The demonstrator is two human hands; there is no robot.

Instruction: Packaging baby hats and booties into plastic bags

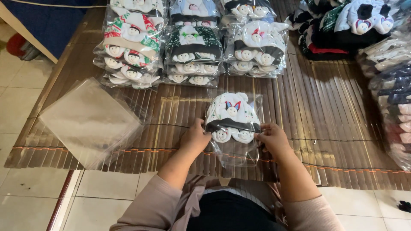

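Left hand (195,139) pinching left side of clear bag (234,128) holding white knit hat (232,117) with snowman faces. Right hand (272,139) pinching bag's right side. Bag lying on bamboo mat (325,111) near its near edge, on tiled floor (25,196). Stack of empty clear bags (87,122) lying at mat's near-left corner. Rows of bagged hats (192,42) sitting along far edge; more hats piling at right edge.

Floor (17,102): pale square tiles, left of and below the hands.
Mat (317,111): brown slatted bamboo with orange stitching, spread under and beyond the hands.
Furniture (25,30): light wooden edge over dark blue cloth, far up-left of the hands.
Red object (15,42): partly seen under that edge.
Light: soft and even.
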